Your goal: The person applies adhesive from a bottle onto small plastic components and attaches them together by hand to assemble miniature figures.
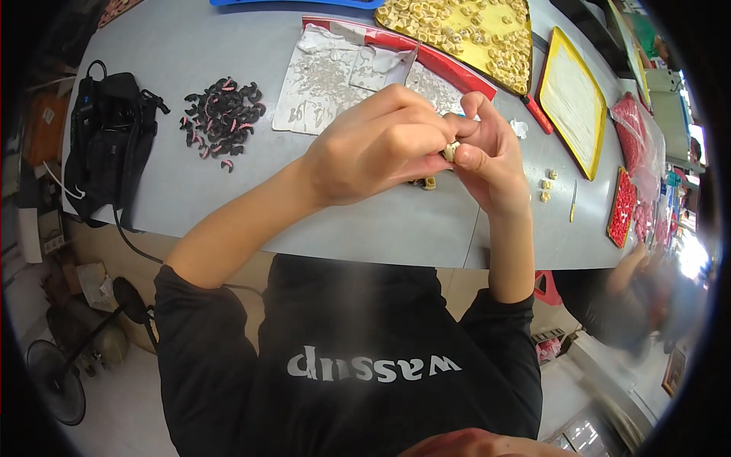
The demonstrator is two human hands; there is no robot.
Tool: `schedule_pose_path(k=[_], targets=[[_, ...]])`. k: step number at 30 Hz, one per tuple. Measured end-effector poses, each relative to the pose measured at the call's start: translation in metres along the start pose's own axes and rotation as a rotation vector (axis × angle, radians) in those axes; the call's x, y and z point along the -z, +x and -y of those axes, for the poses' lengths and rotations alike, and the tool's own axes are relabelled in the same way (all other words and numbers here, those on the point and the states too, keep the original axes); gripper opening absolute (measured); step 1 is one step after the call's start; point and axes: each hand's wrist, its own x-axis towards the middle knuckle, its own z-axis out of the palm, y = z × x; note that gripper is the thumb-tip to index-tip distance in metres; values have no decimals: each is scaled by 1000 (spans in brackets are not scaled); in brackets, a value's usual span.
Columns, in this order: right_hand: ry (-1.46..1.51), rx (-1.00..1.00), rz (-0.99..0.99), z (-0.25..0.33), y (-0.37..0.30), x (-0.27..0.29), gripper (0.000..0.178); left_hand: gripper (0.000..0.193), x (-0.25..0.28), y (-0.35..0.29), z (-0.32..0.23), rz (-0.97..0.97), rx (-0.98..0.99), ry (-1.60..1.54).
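Note:
Over the grey table, my left hand [377,145] and my right hand [493,156] meet with their fingers closed. Pinched at the fingertips is a small cream-coloured piece [451,151], with my right thumb pressed on its side. My left fingertips bear on the same piece, and what else they may hold is hidden. Just under my hands lie a few small yellowish and dark pieces [429,183], partly covered. Beyond my left hand is a board smeared with white paste [304,99], a flat blade [412,61] resting on it.
A yellow tray [487,34] holds many small cream pieces. Right of it lie a red-handled tool [537,114], a white-coated yellow tray [571,99], a thin yellow tool [573,202] and a tray of red pieces [621,206]. Black and pink curved pieces [221,118] and a black bag [114,145] lie left.

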Motion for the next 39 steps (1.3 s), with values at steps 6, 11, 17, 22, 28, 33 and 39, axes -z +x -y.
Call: schedule_pose_path(k=[6,11,17,22,28,33,39], targets=[[38,44,13,3,2,-4,39,57,7,13,-5,58,20,-13],[6,24,28,2,0,-4,41,56,10,11,-9,98,51,-58],[25,-6,56,1,-4,-6,41,45,2,5,-18,51,124,-149],[18,-13,54,-3,-7,-2,39,46,4,6,-16,95,109,-147],[-112,110,-4,1,-7,-8,33,73,6,8,-8,112,461,-438],[-72,134,15,3,-3,0,30,62,6,11,-3,123,497,-462],[38,106,37,6,4,-6,31,36,17,20,0,205,527,-358]])
